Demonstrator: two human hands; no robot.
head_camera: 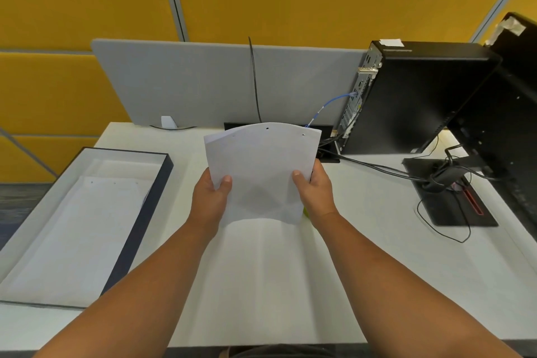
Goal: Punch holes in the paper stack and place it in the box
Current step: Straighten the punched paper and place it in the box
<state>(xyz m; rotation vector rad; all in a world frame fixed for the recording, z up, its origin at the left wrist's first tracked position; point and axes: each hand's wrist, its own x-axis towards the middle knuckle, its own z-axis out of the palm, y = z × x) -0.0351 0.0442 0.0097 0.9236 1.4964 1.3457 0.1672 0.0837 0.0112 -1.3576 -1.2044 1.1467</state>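
Note:
A white paper stack (261,166) is held up above the middle of the desk, bowed, with small punched holes along its far top edge. My left hand (210,197) grips its lower left side and my right hand (315,190) grips its lower right side, thumbs on the front. To the left lies an open dark-walled box (145,206) with white punched sheets (78,227) inside. A sliver of something yellow-green (305,211) shows below my right hand. No hole punch is visible; the paper may hide it.
A black computer tower (415,96) stands at the back right, a monitor base (453,195) and black cables (377,167) beside it. A grey divider panel (203,81) lines the desk's far edge. A cable port (328,154) sits behind the paper.

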